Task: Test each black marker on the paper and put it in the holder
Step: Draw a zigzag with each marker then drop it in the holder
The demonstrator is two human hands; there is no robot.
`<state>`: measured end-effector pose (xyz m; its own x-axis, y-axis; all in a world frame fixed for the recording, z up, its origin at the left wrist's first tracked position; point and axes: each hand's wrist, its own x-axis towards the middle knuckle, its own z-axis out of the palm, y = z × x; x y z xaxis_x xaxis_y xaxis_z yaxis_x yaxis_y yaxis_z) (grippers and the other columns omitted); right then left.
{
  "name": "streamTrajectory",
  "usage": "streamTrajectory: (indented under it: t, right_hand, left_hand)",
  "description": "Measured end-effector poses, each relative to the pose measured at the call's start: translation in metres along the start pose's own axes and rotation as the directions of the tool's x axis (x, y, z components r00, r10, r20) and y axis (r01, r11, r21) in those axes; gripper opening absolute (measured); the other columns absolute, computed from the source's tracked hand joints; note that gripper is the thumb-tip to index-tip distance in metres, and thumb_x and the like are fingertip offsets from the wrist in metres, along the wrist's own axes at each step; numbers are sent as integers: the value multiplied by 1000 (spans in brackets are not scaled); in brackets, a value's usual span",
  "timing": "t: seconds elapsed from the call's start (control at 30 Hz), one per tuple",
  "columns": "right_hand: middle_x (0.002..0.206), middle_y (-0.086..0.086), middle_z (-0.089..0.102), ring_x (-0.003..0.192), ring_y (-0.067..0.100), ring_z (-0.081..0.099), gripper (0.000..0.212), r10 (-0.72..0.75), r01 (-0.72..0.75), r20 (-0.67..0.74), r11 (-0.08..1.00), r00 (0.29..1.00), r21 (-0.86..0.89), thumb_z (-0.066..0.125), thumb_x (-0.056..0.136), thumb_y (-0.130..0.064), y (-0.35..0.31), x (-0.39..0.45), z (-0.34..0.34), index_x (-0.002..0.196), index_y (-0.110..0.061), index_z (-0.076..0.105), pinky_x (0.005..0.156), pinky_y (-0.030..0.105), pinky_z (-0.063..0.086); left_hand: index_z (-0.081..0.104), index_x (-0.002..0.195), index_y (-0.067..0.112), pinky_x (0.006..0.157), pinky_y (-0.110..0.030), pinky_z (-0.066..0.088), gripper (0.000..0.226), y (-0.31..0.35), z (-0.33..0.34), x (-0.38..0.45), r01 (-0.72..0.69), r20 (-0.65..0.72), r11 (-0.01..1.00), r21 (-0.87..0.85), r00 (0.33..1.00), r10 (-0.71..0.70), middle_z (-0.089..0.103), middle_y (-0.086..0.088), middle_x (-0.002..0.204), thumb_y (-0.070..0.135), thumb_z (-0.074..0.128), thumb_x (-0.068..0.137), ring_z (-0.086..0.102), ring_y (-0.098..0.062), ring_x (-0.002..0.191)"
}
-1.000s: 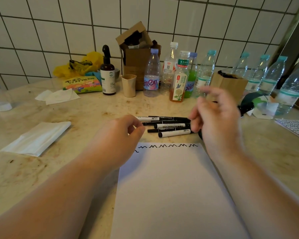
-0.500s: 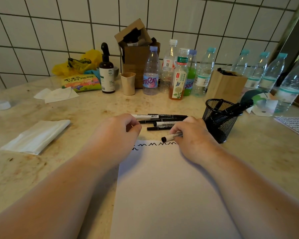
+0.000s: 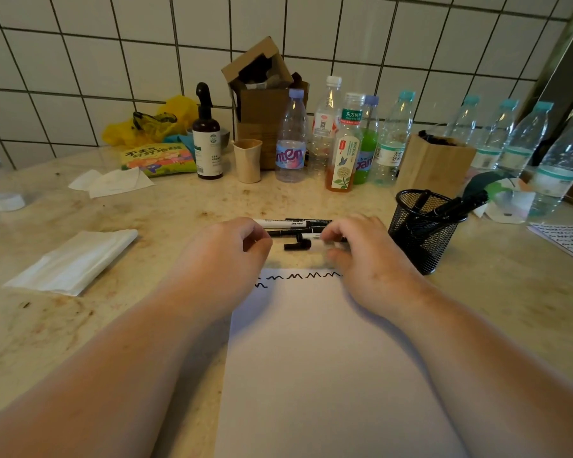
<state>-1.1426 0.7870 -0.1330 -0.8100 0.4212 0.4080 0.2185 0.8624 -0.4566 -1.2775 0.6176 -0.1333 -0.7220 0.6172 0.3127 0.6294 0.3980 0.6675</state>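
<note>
Where wall tiles (image 3: 80, 61) rise, stained marble counter (image 3: 63, 325).

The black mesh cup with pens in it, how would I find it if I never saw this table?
Look along the beige stone counter to the row of clear water bottles by the tiled wall. In front of them, right of the white paper, stands the black mesh cup. Unlike the plain wooden box behind it, it is round, see-through wire, with black markers sticking out.
</note>
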Motion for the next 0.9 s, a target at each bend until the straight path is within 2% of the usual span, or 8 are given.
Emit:
streamTrajectory:
  t: [0.1, 0.23, 0.3, 0.37, 0.6, 0.73, 0.83, 0.9]
  right_hand:
    - [91, -13, 62, 78, -3, 60, 22, 90, -49, -65, 880, 994, 472, 66, 99, -16, -10, -2, -4, 98, -36, 58, 69, 8, 45]
    - [78, -6, 70, 71, 8, 68, 14, 191, -78, -22, 500, 981, 862, 62, 98, 0, -18, -2, -10, 97, -14, 58, 64, 21, 55]
    - [69, -5, 70, 64, 11, 68, 9, 209, -110, 52, 277, 977, 955, 63, 94, -2, -21, -3, -12, 94, -9, 58, 62, 23, 58]
    - [64, 0, 67, 60, 14, 67, 10, 212, -140, 103, 167, 972, 976, 66, 90, -6, -24, -4, -13, 92, -9, 57, 58, 26, 58]
    - [53, 7, 55, 45, 21, 51, 23, 100, -297, 281, 225, 954, 928, 63, 90, -29, -29, -7, -14, 73, -14, 65, 44, 28, 44]
    - [46, 13, 52, 37, 21, 44, 27, 85, -218, 203, 276, 976, 936, 59, 83, -13, -29, -8, -14, 56, -12, 61, 41, 24, 36]
    - [42, 14, 47, 36, 19, 39, 22, 55, -139, 128, 297, 990, 945, 57, 74, -8, -30, -9, -14, 52, -10, 55, 43, 23, 29]
    - [38, 11, 41, 31, 16, 33, 21, 84, -83, 64, 253, 994, 964, 52, 69, -6, -26, -9, -19, 49, -11, 53, 43, 21, 22]
  left_hand:
    - [64, 90, 43, 49, -18, 40, 10, 4, -2, -1, -17, 62, 999, -40, 998, 19, 66, 23, 77, 43, 55, 94, 59, 4, 58]
    - [61, 83, 52, 40, -8, 38, 6, 14, -5, -10, -89, 212, 993, -82, 972, 104, 57, 44, 78, 53, 59, 89, 57, 8, 57]
    - [64, 86, 49, 45, -15, 44, 6, 15, -5, -10, -118, 217, 990, -83, 967, 133, 66, 25, 79, 53, 60, 87, 59, -2, 60]
    - [66, 87, 42, 46, -19, 42, 8, 14, -6, -10, -113, 191, 986, -119, 972, 135, 68, 11, 75, 49, 62, 88, 54, -3, 51]
    - [68, 84, 35, 50, -12, 39, 16, 22, -10, -16, -187, 166, 973, -134, 964, 208, 60, 10, 67, 40, 56, 93, 50, -1, 54]
    - [56, 69, 25, 47, -13, 36, 33, 26, -17, -15, -195, 327, 977, -85, 921, 212, 51, 13, 58, 39, 47, 97, 43, -3, 50]
    - [57, 62, 29, 57, -28, 36, 40, 26, -27, -15, -124, 500, 972, -198, 840, 209, 45, 9, 56, 44, 46, 98, 39, -11, 55]
    - [57, 59, 28, 56, -27, 33, 39, 22, -34, -13, -18, 566, 942, -335, 795, 216, 42, 8, 55, 44, 46, 93, 36, -12, 54]
